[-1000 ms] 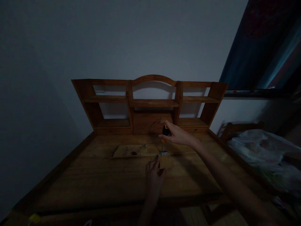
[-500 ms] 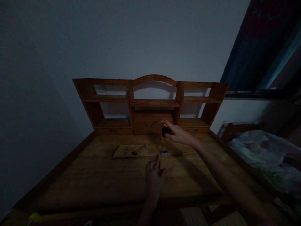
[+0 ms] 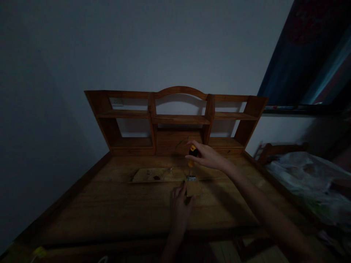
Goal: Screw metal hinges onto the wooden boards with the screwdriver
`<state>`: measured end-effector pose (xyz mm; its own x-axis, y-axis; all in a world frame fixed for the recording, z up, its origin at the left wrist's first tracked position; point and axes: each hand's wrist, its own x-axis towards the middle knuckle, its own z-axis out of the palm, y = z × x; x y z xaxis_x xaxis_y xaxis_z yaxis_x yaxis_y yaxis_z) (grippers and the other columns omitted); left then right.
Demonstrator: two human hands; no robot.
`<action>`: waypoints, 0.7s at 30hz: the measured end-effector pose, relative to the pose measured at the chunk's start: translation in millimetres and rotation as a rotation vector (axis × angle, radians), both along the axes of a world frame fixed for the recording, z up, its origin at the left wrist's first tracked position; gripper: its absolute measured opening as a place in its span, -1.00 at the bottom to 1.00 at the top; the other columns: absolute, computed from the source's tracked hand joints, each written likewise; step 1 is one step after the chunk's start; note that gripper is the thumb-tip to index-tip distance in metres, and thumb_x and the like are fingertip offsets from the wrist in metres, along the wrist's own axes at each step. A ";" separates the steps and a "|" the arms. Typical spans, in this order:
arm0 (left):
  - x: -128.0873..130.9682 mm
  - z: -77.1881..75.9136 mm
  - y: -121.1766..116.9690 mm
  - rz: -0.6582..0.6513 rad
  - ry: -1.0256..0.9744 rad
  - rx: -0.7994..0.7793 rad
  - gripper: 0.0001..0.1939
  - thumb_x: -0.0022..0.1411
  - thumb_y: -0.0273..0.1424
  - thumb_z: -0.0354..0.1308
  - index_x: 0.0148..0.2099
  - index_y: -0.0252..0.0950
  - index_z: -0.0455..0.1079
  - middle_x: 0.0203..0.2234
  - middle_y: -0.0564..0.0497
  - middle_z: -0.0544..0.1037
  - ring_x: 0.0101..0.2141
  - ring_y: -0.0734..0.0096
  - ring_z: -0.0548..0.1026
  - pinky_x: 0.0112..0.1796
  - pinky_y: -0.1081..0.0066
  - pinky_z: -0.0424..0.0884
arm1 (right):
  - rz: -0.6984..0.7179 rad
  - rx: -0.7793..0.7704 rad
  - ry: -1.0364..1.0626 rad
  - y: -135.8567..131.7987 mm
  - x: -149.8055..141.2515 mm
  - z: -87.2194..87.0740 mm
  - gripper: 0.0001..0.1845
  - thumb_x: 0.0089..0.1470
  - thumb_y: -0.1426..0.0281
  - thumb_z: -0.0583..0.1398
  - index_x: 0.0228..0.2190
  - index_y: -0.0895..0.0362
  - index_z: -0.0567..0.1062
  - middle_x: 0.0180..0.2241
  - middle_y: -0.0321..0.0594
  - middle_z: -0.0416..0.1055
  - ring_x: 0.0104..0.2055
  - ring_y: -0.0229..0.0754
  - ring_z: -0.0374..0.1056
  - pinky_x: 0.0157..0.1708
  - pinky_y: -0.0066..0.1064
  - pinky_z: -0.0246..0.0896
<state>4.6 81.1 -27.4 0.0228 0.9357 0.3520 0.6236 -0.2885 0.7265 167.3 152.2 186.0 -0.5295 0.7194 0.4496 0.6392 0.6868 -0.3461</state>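
My right hand (image 3: 208, 157) is closed around the yellow and black handle of a screwdriver (image 3: 193, 150). Its shaft points down, with the tip at a small metal hinge (image 3: 191, 178) on the desk. Just in front of the hinge lies a small flat wooden block (image 3: 193, 189). My left hand (image 3: 181, 206) grips the near left side of this block with its fingers and thumb. To the left, a longer rough wooden board (image 3: 149, 174) with a dark knot lies flat on the desk. Whether the tip sits in a screw is too small to tell.
The wooden desk (image 3: 115, 204) carries a shelf unit (image 3: 181, 119) along its back, against the wall. On the right stand a wooden chair (image 3: 285, 148) and clear plastic bags (image 3: 304, 175). A yellow object (image 3: 40, 252) shows at the lower left.
My right hand's fingers have shifted on the screwdriver, and its handle appears slightly turned. My left hand, the block and the hinge stay nearly in place.
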 end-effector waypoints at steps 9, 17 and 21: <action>-0.1 3.3 -1.5 0.015 -0.002 -0.001 -0.38 0.22 -0.23 0.17 0.31 -0.23 0.27 -0.04 -0.13 0.50 0.03 0.11 0.34 0.08 0.18 0.29 | 0.008 -0.022 0.015 0.6 2.2 -0.1 -0.47 0.21 0.23 0.16 0.17 0.04 0.24 0.14 -0.06 0.33 0.11 -0.01 0.31 0.11 -0.11 0.16; -0.1 -2.0 1.2 0.011 -0.012 -0.008 -0.38 0.21 -0.25 0.17 0.31 -0.20 0.26 -0.05 -0.12 0.49 0.05 0.10 0.33 0.09 0.19 0.28 | 0.011 -0.080 -0.032 3.5 3.6 -0.5 -0.41 0.14 0.37 0.16 0.19 0.05 0.21 -0.11 -0.15 0.44 -0.18 -0.10 0.41 -0.14 -0.25 0.26; -0.2 -2.3 0.8 0.003 -0.011 0.013 -0.39 0.23 -0.21 0.17 0.30 -0.22 0.27 -0.05 -0.12 0.49 0.03 0.12 0.33 0.09 0.20 0.28 | -0.061 -0.017 -0.024 0.3 0.5 -2.6 -0.39 0.17 0.10 0.19 0.17 0.03 0.21 0.00 -0.08 0.41 -0.08 -0.03 0.40 -0.07 -0.19 0.25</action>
<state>4.4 81.8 -29.7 0.0162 0.9310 0.3647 0.6168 -0.2964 0.7292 167.8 152.5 183.3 -0.4950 0.7578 0.4252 0.6878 0.6407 -0.3413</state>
